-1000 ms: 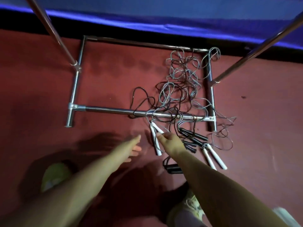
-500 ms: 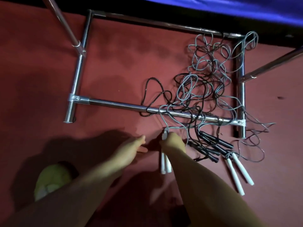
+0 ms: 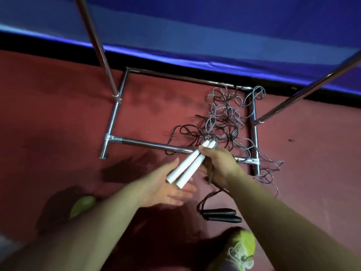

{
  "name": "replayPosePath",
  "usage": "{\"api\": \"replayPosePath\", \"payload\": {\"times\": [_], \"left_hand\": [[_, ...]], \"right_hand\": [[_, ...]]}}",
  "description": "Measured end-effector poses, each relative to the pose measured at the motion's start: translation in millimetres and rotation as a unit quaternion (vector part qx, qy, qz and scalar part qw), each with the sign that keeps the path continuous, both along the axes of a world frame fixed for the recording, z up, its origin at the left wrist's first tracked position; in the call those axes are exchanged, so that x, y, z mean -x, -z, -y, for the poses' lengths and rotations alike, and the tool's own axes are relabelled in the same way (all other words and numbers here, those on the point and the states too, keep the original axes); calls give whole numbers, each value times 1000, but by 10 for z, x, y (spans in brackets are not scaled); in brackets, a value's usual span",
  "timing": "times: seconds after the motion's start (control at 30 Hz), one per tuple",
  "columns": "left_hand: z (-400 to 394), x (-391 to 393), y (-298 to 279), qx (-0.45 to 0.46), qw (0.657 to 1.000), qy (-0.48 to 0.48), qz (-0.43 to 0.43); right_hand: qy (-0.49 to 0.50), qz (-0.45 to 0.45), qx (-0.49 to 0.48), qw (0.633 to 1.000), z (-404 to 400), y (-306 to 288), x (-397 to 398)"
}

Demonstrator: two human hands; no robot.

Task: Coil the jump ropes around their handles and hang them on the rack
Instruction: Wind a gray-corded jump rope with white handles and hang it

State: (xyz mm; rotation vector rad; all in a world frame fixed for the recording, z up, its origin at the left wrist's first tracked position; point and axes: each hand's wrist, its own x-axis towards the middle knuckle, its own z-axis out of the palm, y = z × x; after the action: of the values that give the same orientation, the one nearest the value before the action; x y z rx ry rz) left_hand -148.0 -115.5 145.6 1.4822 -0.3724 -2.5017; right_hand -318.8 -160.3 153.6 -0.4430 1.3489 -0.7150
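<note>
From the camera on my head I look down at a red floor (image 3: pixel 58 118) with the chrome rack (image 3: pixel 156 146) standing on it, its base a rectangle of tubes and two slanted poles rising out of the picture. My right hand (image 3: pixel 220 165) grips a pair of white handles (image 3: pixel 190 165) side by side, fingers curled round their upper ends, just in front of the near bar of the rack's base. The handles slant down and left, and their free ends lie over the palm of my left hand (image 3: pixel 168 187), whose fingers are straight and spread, holding nothing (whether the handle ends touch the palm I cannot tell). From the top of the handles a grey cord runs into the tangle of ropes (image 3: pixel 226 118), grey and black loops heaped inside the right end of the rack's base and spilling over its near bar. A pair of black handles (image 3: pixel 222 215) lies on the floor near the floor's near edge, below my right wrist. My yellow-green shoes (image 3: pixel 242 249) show at the bottom, and a blue sheet (image 3: pixel 214 30) borders the floor's far edge.
</note>
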Motion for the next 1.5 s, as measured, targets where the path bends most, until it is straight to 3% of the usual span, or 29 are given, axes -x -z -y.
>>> {"api": "replayPosePath", "payload": {"times": [0.17,0.3,0.37,0.43,0.5,0.6,0.63,0.73,0.87,1.07,1.17,1.33,1.47,1.5], "left_hand": [[-132,-23,-841,58,996,55,-40],[-284,35,-1371,106,989,95,-38],[-319,54,-1588,117,990,70,-28],[-319,14,-1817,122,991,60,-7],[-313,-71,-2056,140,986,84,17],[-342,-164,-2384,169,977,128,25],[-362,-164,-2470,178,974,141,19],[-401,-123,-2629,204,966,160,-5],[-387,-51,-2567,207,964,168,-17],[-242,21,-2426,173,965,195,-41],[-195,161,-2432,195,955,219,-38],[-153,422,-2478,198,961,185,-46],[-80,342,-2595,217,962,149,-76],[-73,300,-2634,220,961,142,-93]], "right_hand": [[-6,20,34,999,-215,-808,-23],[-84,-14,55,995,-426,-1355,3],[-110,-107,47,987,-529,-1634,69],[-53,-242,72,966,-634,-1831,226],[41,-368,121,921,-727,-1923,427],[3,-507,151,849,-841,-2064,551],[-12,-503,196,842,-894,-2127,526],[-25,-357,313,880,-945,-2313,349],[-59,-182,271,943,-732,-2081,179],[-53,-226,311,922,-661,-1848,190],[-31,-214,301,929,-596,-1911,233],[-118,-237,402,876,-683,-2129,110],[-83,-99,371,919,-554,-2103,270],[-101,-108,354,923,-547,-2076,293]]}}
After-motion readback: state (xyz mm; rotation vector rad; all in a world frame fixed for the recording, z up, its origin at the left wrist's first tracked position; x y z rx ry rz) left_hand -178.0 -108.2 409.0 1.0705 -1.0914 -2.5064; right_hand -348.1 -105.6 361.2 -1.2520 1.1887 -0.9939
